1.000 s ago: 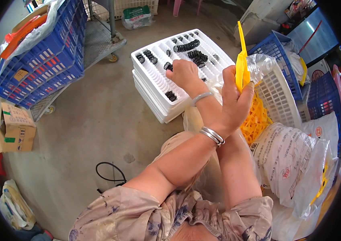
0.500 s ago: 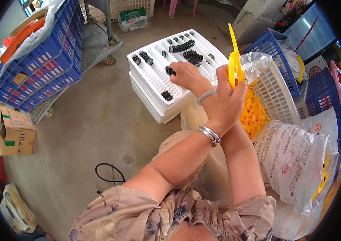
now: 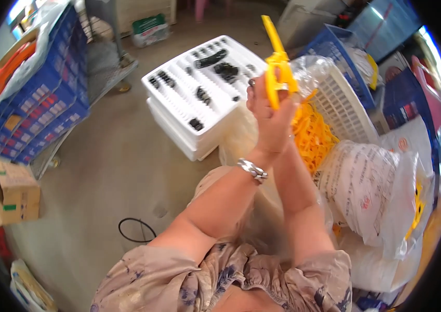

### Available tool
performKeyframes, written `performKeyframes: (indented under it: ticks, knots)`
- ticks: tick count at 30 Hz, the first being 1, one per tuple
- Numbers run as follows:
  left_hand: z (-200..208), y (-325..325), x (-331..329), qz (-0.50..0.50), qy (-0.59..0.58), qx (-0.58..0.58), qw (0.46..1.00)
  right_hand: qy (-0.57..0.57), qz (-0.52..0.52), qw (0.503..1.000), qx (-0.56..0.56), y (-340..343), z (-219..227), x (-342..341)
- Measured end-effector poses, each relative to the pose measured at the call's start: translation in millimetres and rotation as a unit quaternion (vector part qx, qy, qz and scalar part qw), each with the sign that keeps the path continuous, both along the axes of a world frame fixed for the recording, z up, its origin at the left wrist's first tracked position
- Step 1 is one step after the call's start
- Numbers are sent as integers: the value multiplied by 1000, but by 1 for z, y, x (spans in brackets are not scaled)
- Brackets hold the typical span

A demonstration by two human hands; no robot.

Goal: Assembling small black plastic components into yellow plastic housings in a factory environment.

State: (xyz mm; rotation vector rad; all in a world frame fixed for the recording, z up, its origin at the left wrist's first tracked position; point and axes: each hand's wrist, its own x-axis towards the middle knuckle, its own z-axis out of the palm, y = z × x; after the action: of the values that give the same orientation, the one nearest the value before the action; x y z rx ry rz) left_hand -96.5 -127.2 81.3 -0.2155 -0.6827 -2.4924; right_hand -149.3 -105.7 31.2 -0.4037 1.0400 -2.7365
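Observation:
My left hand [image 3: 272,122], with a silver bracelet at its wrist, is closed around a yellow plastic piece [image 3: 279,67]. The piece has a long narrow arm pointing up and a wider body with gaps. Crossing beneath is my right forearm [image 3: 295,182]; the right hand is mostly hidden behind the left one, and its fingers cannot be made out. Left of the hands, a white slotted tray [image 3: 176,101] tops a stack of similar trays. Black round parts [image 3: 203,96] stand in its rows, with a longer black row [image 3: 211,58] toward the far side.
Many yellow plastic pieces [image 3: 314,135] lie right of my hands, beside a white basket [image 3: 347,96]. Nearer stands a printed white sack [image 3: 358,190]. Blue crates [image 3: 33,99] sit on a trolley at left, above a cardboard box [image 3: 17,192]. A black loop [image 3: 137,230] lies on the floor.
My right hand has drawn back from the tray to behind my left hand. Black round parts now show in the tray where it was. The whole view has shifted and blurred somewhat.

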Motion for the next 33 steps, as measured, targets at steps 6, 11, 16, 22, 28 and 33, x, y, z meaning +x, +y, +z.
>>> performKeyframes:
  ticks: [6, 11, 16, 22, 28, 33]
  knots:
    - [7, -7, 4, -82, -27, 28, 996, -188, 47, 961, -200, 80, -5, 21]
    - [-3, 14, 3, -286, -47, -23, 957, -57, -18, 993, -107, 140, 21, 71]
    - [-5, 75, 28, -419, -21, -80, 904, -37, -170, 984, 42, 192, 52, 120]
    - [-23, 128, 51, -454, 3, -137, 881, -81, -241, 960, 114, 238, 45, 171]
    - [-31, 162, 74, -455, 82, -304, 833, -161, -295, 937, 97, 261, 25, 197]
    - [-39, 175, 74, -456, 35, -273, 846, -133, -286, 946, 79, 270, 27, 204]
